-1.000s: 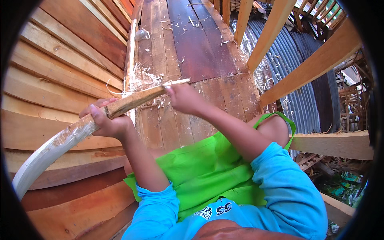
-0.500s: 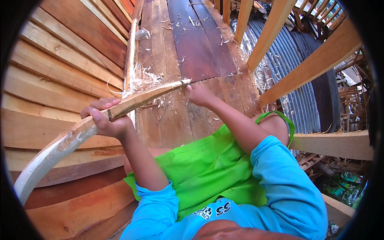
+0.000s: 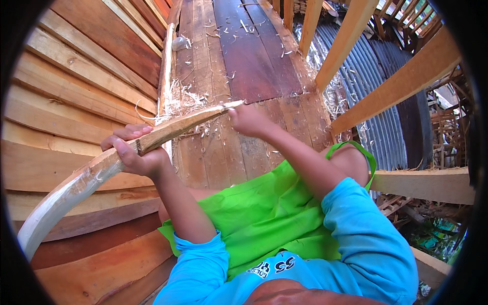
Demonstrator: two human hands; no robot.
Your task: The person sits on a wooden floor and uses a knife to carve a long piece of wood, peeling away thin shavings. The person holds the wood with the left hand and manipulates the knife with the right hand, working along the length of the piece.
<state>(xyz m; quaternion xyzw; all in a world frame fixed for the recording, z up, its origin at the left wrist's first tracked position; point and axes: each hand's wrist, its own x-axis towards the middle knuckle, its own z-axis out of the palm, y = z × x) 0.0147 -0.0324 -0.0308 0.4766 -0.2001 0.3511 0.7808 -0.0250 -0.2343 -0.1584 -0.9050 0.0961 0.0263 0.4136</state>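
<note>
A long wooden piece (image 3: pixel 175 127) runs from the lower left to the middle, looking strongly bent through the lens. Its lower part is pale and whitish, while the upper part is bare tan wood narrowing to a light, cut tip. My left hand (image 3: pixel 129 147) is wrapped round it near the middle, beside a dark mark. At the narrow end my right hand (image 3: pixel 247 120) is closed in a fist against or just beside the wood. A small dark sliver shows by its fingers; what it grips is hidden.
Curled wood shavings (image 3: pixel 185 99) lie on the plank floor (image 3: pixel 254 66). A board wall (image 3: pixel 81 96) rises close on the left. Wooden railing slats (image 3: pixel 391 84) stand on the right, with corrugated metal sheets (image 3: pixel 351 66) beyond. A clear crumpled bag (image 3: pixel 180 43) sits by the wall.
My right hand has shifted slightly left along the wood, uncovering a little more of the tip. My left hand keeps its hold in the same place.
</note>
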